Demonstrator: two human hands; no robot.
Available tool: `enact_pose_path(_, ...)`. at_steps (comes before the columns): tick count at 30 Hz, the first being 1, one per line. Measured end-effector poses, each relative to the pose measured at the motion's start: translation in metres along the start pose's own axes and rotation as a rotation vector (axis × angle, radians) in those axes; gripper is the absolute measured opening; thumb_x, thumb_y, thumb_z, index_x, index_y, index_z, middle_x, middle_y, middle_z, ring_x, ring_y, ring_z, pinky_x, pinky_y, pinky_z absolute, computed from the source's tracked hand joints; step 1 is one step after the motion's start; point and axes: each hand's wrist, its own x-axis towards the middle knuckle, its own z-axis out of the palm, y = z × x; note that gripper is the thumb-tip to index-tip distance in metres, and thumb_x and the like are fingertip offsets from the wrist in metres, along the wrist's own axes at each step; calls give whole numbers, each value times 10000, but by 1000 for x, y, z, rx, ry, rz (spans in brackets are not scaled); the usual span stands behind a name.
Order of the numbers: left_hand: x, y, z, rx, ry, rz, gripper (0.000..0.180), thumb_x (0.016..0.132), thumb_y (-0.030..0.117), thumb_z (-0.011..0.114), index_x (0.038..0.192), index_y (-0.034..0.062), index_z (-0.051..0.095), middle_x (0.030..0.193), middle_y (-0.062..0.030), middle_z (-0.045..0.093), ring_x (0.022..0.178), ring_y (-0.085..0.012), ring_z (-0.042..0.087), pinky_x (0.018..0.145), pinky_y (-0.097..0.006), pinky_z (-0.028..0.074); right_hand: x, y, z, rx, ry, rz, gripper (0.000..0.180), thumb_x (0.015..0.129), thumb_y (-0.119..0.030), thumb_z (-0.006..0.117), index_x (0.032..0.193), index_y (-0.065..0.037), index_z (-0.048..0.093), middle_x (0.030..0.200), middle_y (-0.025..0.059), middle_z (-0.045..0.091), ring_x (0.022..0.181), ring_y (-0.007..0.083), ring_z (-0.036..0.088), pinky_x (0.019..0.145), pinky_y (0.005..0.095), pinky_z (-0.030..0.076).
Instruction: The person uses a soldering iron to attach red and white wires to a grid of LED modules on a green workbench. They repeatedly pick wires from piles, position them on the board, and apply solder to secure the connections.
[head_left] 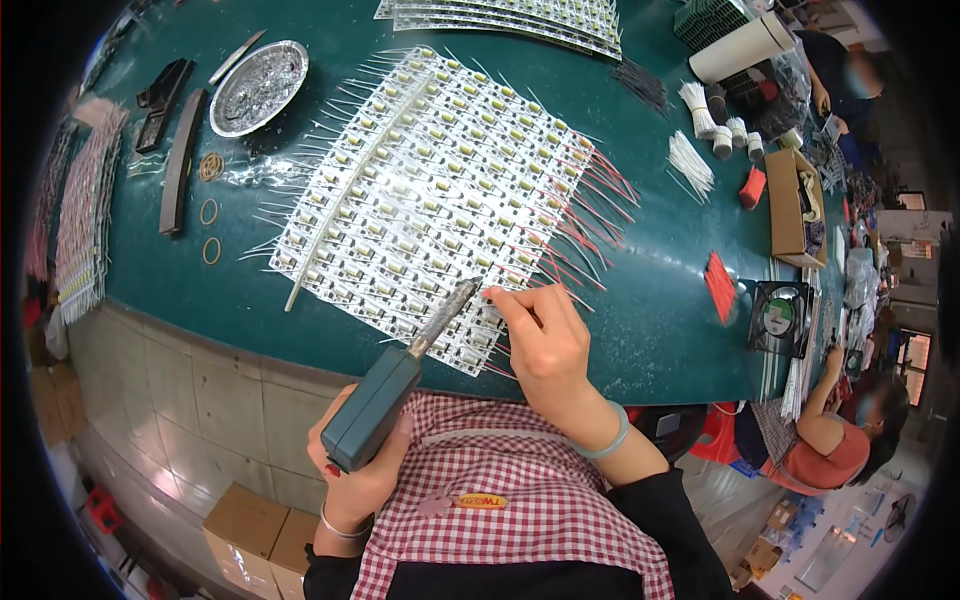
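My left hand (372,478) is wrapped round the dark green body of a soldering gun (374,408). The gun's metal tip reaches up and right onto a panel of small white circuit boards (400,215). Close by the tip, my right hand (548,345) is closed in a pinch over the panel's lower right part; whatever is between its fingertips is too small to make out. Red wires (600,185) stick out along the panel's right edge, and pale wires fan from its left edge. A thin pale rod (345,200) lies across the panel's left part.
At the left are a metal bowl (258,92), a dark bar (182,165) and rubber bands (210,212). More boards (510,25) lie at the back. Wire bundles (690,165), a cardboard box (790,215) and a small fan (782,318) stand right. A person (820,440) sits beyond.
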Motion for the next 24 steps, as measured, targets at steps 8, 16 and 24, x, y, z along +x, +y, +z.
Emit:
enact_pose_path(8, 3, 1, 3, 8, -3, 61, 199, 764, -36, 765, 944, -76, 693, 885, -112, 678, 735, -152, 653, 636, -270, 511, 0, -2, -2, 2, -20, 12, 342, 732, 22, 691, 1072, 4, 713, 882, 67, 596, 764, 207, 591, 619, 309, 508)
enact_pose_path(16, 3, 1, 5, 7, -7, 46, 173, 762, -35, 761, 920, -61, 697, 870, -104, 672, 695, -150, 636, 605, -271, 495, 2, -1, -2, 11, -42, -15, 352, 731, 22, 688, 1082, 18, 707, 902, 71, 586, 781, 209, 578, 623, 308, 499)
enact_pose_path(24, 6, 1, 6, 88, -18, 124, 146, 768, -21, 753, 896, -55, 691, 830, -113, 652, 653, -188, 624, 580, -289, 481, 5, 0, -3, 4, -58, -38, 341, 734, 34, 682, 1075, 33, 702, 898, 80, 575, 785, 222, 573, 624, 323, 494)
